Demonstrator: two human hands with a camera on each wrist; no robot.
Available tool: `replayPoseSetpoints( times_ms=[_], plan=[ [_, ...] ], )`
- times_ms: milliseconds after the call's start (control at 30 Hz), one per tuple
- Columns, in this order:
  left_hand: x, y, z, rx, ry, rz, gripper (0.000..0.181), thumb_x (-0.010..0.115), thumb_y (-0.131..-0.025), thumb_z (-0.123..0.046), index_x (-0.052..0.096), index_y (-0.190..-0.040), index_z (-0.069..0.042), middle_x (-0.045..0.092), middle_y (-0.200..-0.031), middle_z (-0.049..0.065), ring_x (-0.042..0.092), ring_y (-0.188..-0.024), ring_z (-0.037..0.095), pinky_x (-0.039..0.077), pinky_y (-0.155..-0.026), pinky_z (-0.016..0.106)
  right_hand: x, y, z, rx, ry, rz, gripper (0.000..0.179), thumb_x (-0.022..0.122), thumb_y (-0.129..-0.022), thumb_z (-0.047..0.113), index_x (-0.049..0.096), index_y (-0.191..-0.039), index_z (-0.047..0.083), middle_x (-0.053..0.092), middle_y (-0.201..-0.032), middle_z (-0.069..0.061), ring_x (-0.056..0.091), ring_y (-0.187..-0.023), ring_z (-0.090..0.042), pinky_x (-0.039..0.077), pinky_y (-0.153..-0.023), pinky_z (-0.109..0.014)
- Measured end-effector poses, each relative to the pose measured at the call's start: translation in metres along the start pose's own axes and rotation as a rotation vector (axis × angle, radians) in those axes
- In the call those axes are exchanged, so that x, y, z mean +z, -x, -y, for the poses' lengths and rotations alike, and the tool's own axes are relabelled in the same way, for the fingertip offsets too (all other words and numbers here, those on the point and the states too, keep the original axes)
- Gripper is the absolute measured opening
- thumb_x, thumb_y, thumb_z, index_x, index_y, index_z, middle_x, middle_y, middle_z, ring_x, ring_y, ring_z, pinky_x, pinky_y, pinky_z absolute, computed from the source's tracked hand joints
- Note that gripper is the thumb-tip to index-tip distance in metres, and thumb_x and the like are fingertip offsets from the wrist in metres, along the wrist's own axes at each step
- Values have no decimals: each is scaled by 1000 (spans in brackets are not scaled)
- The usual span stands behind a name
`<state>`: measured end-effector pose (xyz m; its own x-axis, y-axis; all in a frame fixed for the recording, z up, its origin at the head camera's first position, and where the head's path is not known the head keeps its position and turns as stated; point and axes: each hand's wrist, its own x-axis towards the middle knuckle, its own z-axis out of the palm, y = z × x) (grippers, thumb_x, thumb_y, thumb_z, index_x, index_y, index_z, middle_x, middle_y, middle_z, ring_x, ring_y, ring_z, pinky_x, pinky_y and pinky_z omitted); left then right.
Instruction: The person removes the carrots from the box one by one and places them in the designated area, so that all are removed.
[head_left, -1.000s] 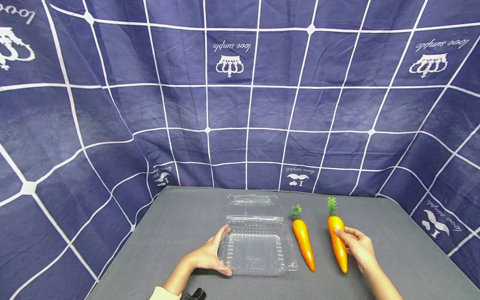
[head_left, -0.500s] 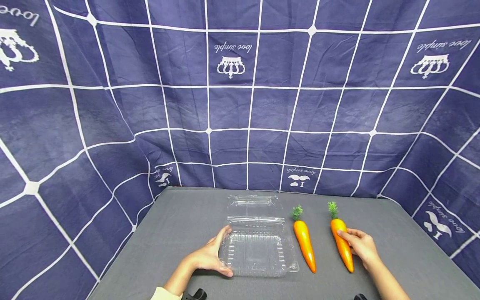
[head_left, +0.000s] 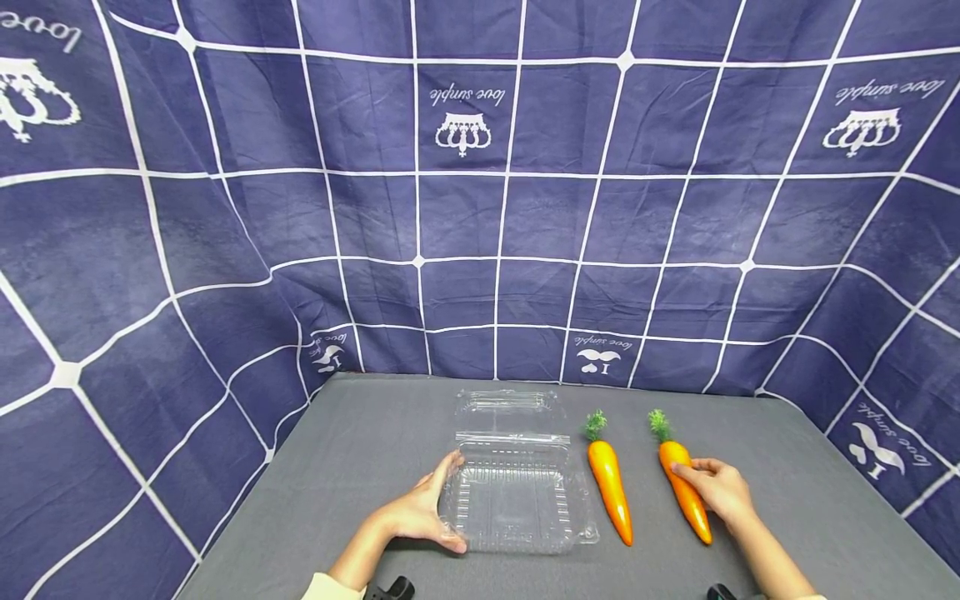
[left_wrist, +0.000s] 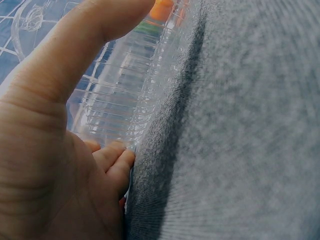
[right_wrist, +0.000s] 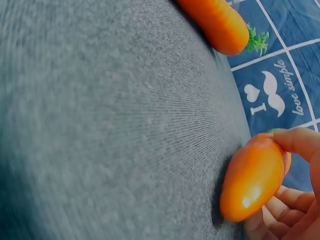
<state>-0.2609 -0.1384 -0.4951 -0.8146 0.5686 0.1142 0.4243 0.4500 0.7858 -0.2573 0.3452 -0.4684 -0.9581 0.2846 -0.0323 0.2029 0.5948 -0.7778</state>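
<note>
A clear plastic clamshell container [head_left: 517,542] lies with its lid [head_left: 510,414] folded back, away from me. My left hand [head_left: 416,510] holds its left side, the thumb [left_wrist: 100,30] at the front corner and the fingertips [left_wrist: 120,167] near the hinge end. Over on the right, my right hand [head_left: 723,492] pinches an orange carrot [head_left: 686,500] with a green leafy top, thumb on one side and fingers around the other. The carrot is low at the table, top pointing away from me. A second carrot [head_left: 611,493] lies between the container and the held one.
The grey tabletop [head_left: 337,467] ends at a blue cloth backdrop [head_left: 480,208] with a white grid, which rises at the back and both sides. Dark wrist straps [head_left: 390,588] show at the bottom edge.
The held carrot has shifted slightly right at its tip, and its leafy top has swung left, tilting it like the other carrot. My left hand and the container stay put.
</note>
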Motion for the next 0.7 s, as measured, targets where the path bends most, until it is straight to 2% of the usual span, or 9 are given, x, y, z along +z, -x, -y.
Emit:
replayPoseSetpoints(
  times_ms=[133,300,533,700],
  plan=[
    [-1,0,0,6,-22,3,133,95,-56,-31,10,-152,2,30,-154,20,27,-137,43,22,-107,63,-2,0,-2,-7,28,4,64,69,-88,42,57,-115,-15,67,-88,-15,60,-66,-14,51,-57,-29],
    [0,-1,1,-2,-20,5,133,96,-55,-32,10,-152,1,30,-154,19,27,-137,42,22,-107,62,-5,1,-9,11,-28,17,63,69,-89,39,56,-116,-16,67,-84,-9,61,-65,-13,53,-57,-29],
    [-1,0,2,-14,-13,-1,133,97,-54,-30,12,-152,1,30,-154,18,27,-138,39,22,-109,60,-11,2,-12,-4,-57,33,61,66,-92,37,55,-116,-18,66,-80,-5,61,-68,-11,55,-59,-29],
    [-9,4,4,-16,-22,-2,134,97,-53,-27,12,-153,0,27,-154,23,27,-139,40,23,-109,58,-14,6,-9,-20,-64,-57,57,66,-92,34,56,-118,-16,70,-80,-7,64,-64,-11,54,-57,-26]
  ],
)
